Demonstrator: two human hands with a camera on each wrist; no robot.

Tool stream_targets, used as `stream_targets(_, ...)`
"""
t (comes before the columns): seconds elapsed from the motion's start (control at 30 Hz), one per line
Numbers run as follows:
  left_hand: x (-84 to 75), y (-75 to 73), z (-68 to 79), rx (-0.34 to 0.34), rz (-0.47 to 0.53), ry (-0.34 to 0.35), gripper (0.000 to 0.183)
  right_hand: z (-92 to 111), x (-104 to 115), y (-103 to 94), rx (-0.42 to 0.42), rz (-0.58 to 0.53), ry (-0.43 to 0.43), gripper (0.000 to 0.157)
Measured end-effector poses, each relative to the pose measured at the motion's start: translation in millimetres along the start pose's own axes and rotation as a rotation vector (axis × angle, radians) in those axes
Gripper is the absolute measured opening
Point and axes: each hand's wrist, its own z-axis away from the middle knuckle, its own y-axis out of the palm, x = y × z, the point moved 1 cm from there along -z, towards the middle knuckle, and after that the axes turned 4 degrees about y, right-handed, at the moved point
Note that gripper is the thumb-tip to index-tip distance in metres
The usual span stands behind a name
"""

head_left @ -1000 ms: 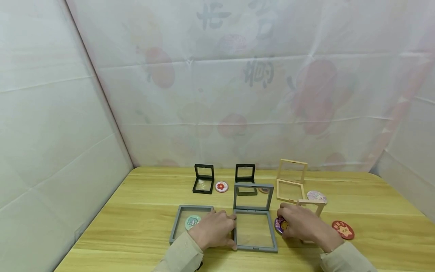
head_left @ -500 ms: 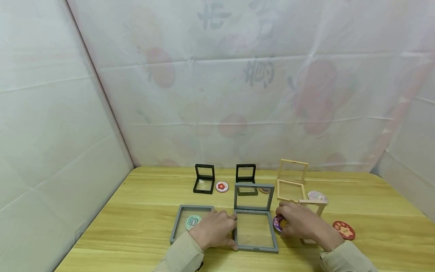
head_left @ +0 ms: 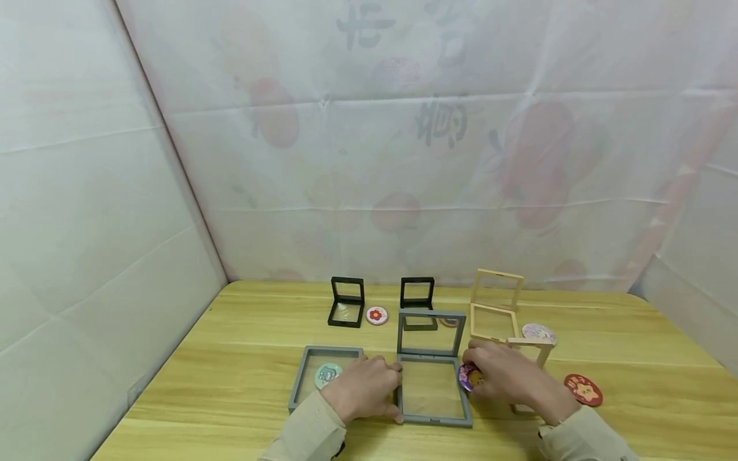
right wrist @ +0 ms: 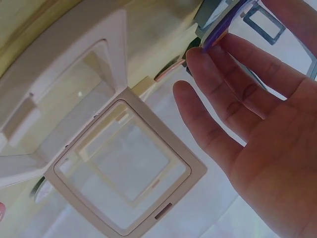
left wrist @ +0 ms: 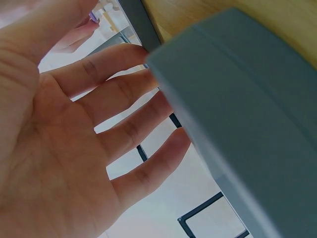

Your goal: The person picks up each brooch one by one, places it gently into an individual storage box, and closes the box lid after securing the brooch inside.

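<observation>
In the head view my right hand (head_left: 507,378) pinches a round purple button badge (head_left: 469,378) with a brown cartoon figure, at the right edge of an open grey display frame (head_left: 435,421). The right wrist view shows the badge (right wrist: 223,27) tilted between thumb and fingertips. My left hand (head_left: 366,387) lies between that frame and another grey frame (head_left: 296,378), its extended fingers and thumb touching the open frame's left side. A mint badge (head_left: 327,375) rests in the left grey frame, partly hidden. Behind my right hand stands an open pale beige frame (head_left: 530,342).
Two small black frames (head_left: 347,299) stand open at the back, and a yellow-beige frame (head_left: 496,307) is at the back right. A red flower badge (head_left: 377,315), a pale purple badge (head_left: 539,334) and a red star badge (head_left: 583,389) lie on the wooden table (head_left: 230,358).
My right hand has moved slightly left with the purple badge, bringing it up to the open grey frame's right edge. The left hand stays in place.
</observation>
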Motion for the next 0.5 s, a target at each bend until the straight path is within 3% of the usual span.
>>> stream_targets(0.5,0.6,-0.1,0.1,0.000,0.006,-0.005,0.046,-10.3,11.3,-2.1,-0.028,0.024,-0.040,0.031)
